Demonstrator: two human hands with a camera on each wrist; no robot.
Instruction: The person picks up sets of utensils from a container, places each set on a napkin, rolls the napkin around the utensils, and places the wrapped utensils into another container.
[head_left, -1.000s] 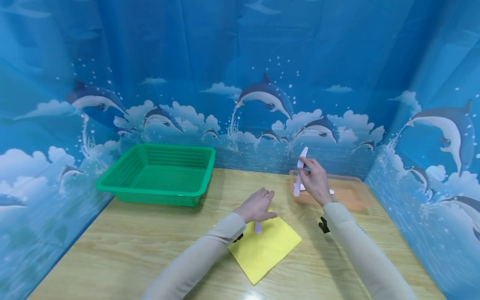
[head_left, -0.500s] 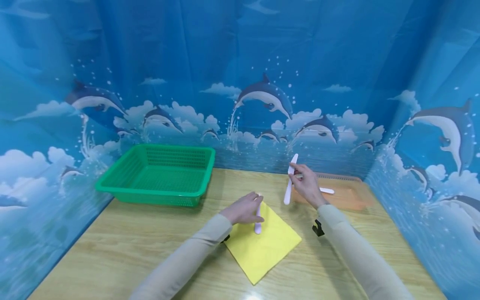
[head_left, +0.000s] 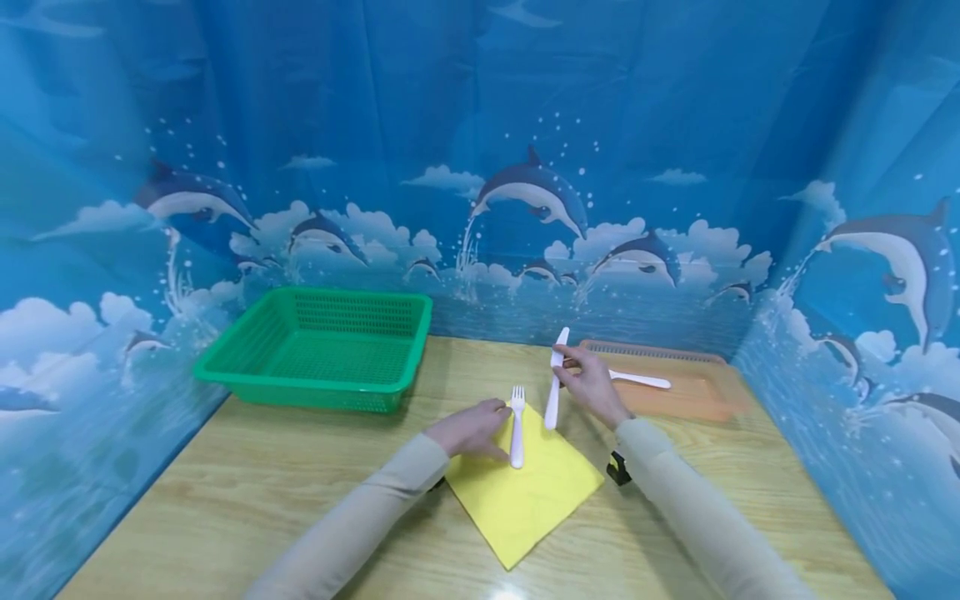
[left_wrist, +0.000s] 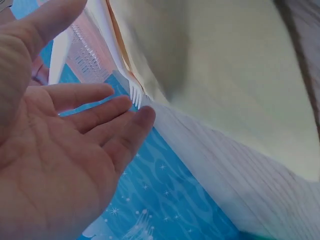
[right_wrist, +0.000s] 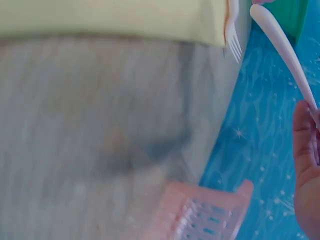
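A white plastic fork (head_left: 517, 433) lies on the yellow napkin (head_left: 525, 512), tines pointing away and a little past the far corner. Beside it, over the napkin's left part, is my left hand (head_left: 468, 430), fingers extended and holding nothing. In the left wrist view the fingertips (left_wrist: 145, 116) appear right by the fork's tines. My right hand (head_left: 596, 387) pinches a white plastic knife (head_left: 553, 404) between thumb and fingers. The knife is tilted, blade up, with its handle end over the napkin's upper right edge. The right wrist view shows its handle (right_wrist: 285, 45) hanging free.
At the back right sits a shallow orange basket (head_left: 697, 396). A white utensil (head_left: 642, 380) lies in it, one end hidden behind the right hand. A large green basket (head_left: 300, 385) stands at the back left. Dolphin-printed blue sheeting (head_left: 480, 100) walls the table.
My left hand has let go of the fork and drawn left, leaving it on the napkin. My right hand has carried the knife left from the orange basket toward the napkin.
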